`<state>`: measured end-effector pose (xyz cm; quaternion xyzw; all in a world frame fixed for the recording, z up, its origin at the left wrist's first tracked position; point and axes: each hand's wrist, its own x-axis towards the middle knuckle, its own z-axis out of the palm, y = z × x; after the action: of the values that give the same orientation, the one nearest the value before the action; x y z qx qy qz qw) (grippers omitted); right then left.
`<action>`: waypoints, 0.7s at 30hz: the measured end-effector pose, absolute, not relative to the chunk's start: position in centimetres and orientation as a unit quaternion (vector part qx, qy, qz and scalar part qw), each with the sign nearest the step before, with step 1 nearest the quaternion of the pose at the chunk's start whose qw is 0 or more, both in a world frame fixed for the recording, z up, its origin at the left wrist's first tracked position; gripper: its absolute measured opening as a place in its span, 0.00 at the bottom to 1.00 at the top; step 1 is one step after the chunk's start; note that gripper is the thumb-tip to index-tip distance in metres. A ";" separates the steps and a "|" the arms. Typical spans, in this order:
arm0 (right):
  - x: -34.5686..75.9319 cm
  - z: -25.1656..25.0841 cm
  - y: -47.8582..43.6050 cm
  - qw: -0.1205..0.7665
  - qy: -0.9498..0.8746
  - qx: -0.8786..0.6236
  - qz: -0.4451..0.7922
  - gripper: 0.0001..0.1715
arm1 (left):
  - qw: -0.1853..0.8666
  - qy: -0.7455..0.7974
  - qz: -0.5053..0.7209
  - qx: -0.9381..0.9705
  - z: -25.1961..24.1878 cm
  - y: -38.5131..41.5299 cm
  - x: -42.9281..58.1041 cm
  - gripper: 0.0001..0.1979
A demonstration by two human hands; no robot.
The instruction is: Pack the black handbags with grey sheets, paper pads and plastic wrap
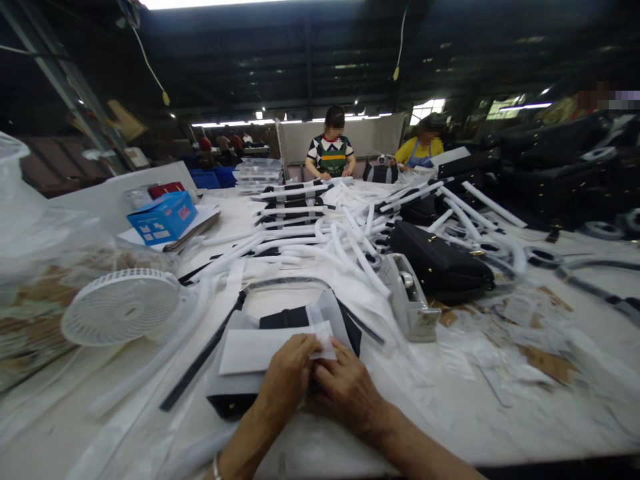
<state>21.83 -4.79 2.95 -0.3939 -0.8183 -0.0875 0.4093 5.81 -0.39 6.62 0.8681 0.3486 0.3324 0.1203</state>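
In front of me on the table lies a black handbag (231,405), partly covered with grey-white wrapping and a white sheet (250,350). My left hand (289,370) presses its closed fingers on the right part of that sheet. Beside it, my right hand (349,387) pinches the sheet's right end, its fingertips close to the left ones. What lies beneath my fingers is partly hidden. A handle wrapped in clear film (285,283) arches behind the bag, and a black strap (200,365) trails off to the left.
A white fan (125,307) and a blue box (164,219) stand left. White padding tubes (345,247) lie piled across the middle. A tape dispenser (407,300) sits beside another black bag (440,263). Scraps (545,363) litter the right. Two people (331,150) work across the table.
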 end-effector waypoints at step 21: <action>22.9 4.8 -5.0 0.375 -0.835 -0.402 -0.028 0.06 | 0.152 0.262 0.334 0.892 6.1 -1.5 4.8 0.10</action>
<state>22.88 -4.95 4.82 -0.4023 -0.8347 -0.0278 0.3750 4.81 -1.52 6.06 0.8925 0.2623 0.3340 0.1520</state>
